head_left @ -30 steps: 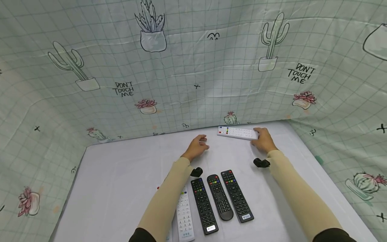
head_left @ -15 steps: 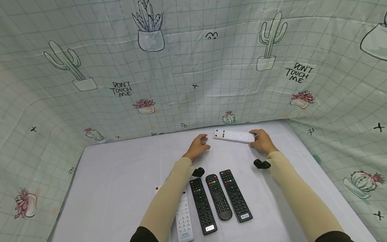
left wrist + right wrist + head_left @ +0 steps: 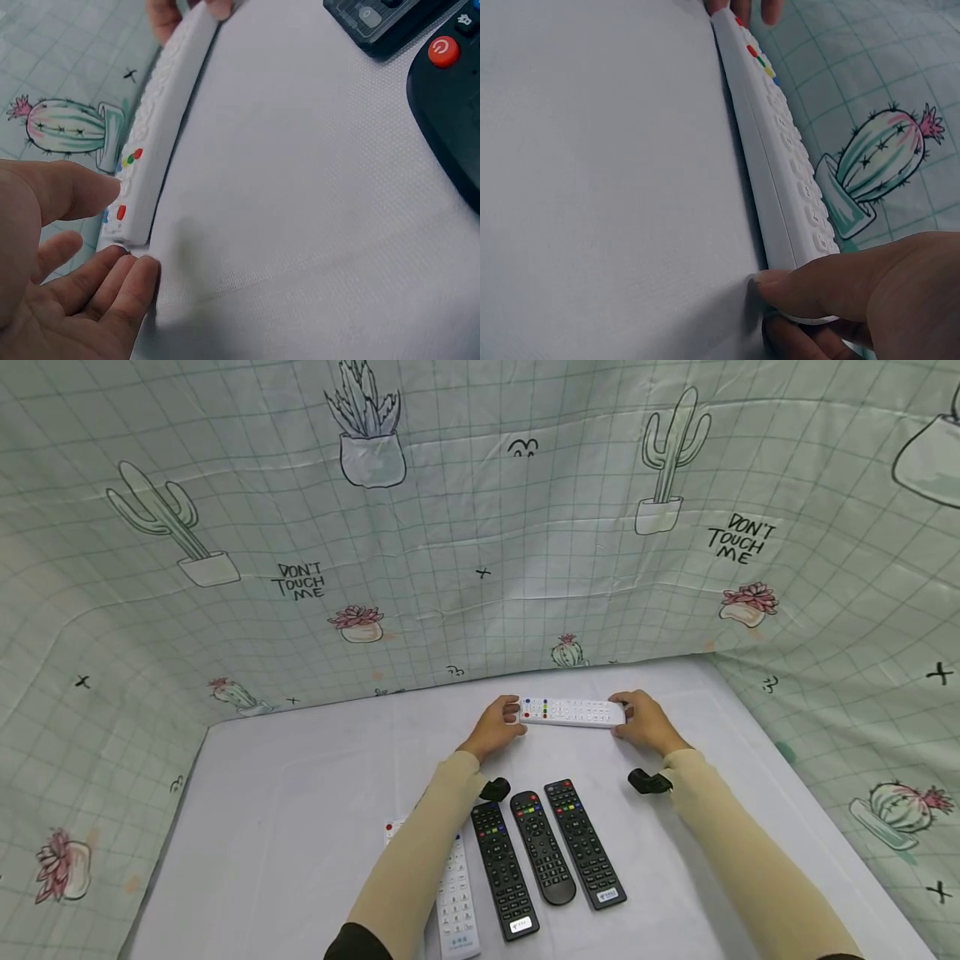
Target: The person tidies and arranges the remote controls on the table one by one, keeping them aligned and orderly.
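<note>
A white remote control [image 3: 573, 712] with coloured buttons lies crosswise near the back of the table, between both hands. My right hand [image 3: 645, 722] grips its right end; in the right wrist view the thumb [image 3: 802, 291] presses on the near side edge and the other fingers curl below the end. At the opposite end is my left hand [image 3: 495, 727], its fingers loosely bent. In the left wrist view, the left fingertips [image 3: 142, 274] are right at the end of the remote, beside its red button, without closing round it.
Three black remotes stand in a slanted row nearer the person: left one [image 3: 505, 872], middle one [image 3: 543, 847], right one [image 3: 585, 843]. Left of them lies another white remote [image 3: 456, 902], partly under the left sleeve [image 3: 420, 852]. A cactus-print curtain [image 3: 480, 527] walls the white table [image 3: 277, 827].
My right hand has drawn the white remote left and towards the person, turning it straighter. Its left end now meets my left hand, which has hardly moved.
</note>
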Demonstrator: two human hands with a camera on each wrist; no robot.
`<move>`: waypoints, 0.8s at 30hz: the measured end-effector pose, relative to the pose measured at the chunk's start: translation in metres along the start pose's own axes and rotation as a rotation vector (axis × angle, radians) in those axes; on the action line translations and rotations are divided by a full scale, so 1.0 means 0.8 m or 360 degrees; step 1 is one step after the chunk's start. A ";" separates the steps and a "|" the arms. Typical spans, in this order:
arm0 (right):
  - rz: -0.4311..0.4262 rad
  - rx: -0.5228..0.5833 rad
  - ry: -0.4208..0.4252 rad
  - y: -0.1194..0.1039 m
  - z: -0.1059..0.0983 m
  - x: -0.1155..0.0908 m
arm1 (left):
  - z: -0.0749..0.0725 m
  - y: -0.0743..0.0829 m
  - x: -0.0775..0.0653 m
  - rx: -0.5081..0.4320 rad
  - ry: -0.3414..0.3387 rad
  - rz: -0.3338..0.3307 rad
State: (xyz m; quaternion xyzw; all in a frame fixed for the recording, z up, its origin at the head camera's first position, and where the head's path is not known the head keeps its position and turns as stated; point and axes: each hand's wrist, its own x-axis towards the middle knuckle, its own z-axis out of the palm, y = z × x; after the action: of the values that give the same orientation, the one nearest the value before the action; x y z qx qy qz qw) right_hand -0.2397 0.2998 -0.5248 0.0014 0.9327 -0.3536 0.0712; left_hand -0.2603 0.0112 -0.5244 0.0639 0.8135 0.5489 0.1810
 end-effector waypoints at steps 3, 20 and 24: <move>0.0005 0.0017 -0.0011 -0.003 0.003 -0.006 | 0.000 0.000 -0.003 -0.0007 -0.0008 0.0013; -0.0044 0.0033 0.0067 -0.010 0.019 -0.042 | -0.005 -0.005 -0.026 -0.0041 0.0070 0.0079; -0.0076 0.0039 0.0117 -0.018 0.021 -0.056 | -0.005 -0.002 -0.036 -0.0043 0.0070 0.0144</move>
State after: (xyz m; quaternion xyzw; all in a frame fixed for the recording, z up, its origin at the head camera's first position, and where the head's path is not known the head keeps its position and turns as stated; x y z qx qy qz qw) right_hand -0.1942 0.2800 -0.5219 -0.0071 0.9301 -0.3662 0.0284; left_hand -0.2352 -0.0019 -0.5183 0.0860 0.8061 0.5688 0.1388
